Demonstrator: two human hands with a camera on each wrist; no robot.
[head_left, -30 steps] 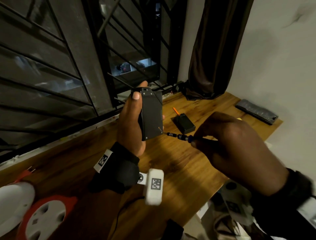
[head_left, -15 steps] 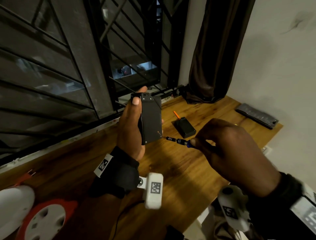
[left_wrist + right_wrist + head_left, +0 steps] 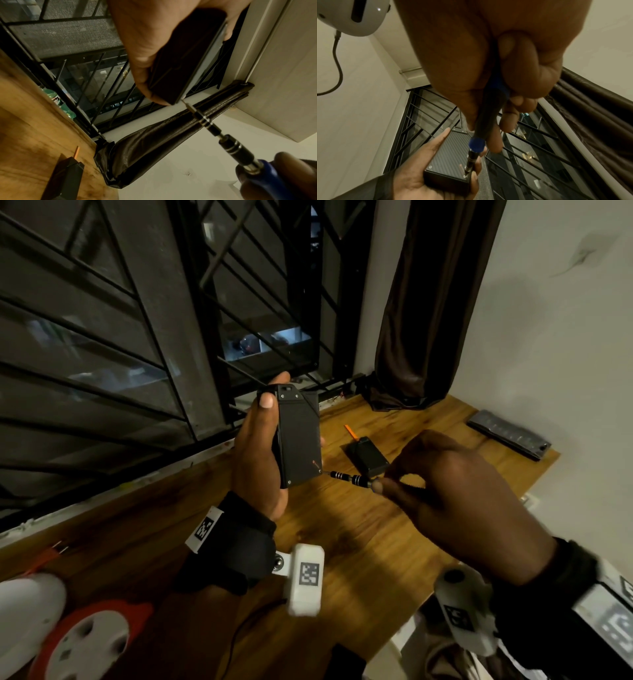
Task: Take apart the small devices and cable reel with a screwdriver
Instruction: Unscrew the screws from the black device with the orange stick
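Observation:
My left hand grips a black box-shaped device upright above the wooden table, thumb along its left edge. My right hand holds a screwdriver with a blue and black handle. Its tip sits on a screw at the device's lower right corner. The same device shows a ribbed face in the right wrist view. A second small black device with an orange tab lies on the table behind the screwdriver. A red and white cable reel lies at the lower left.
A barred window runs along the table's far edge, with a dark curtain at the corner. A flat grey bar lies by the right wall. A green bottle stands beyond the bars. A white rounded object sits beside the reel.
The screwdriver tip has closed in from just off the device's lower right corner onto the corner screw. My left hand holds the device in the same place.

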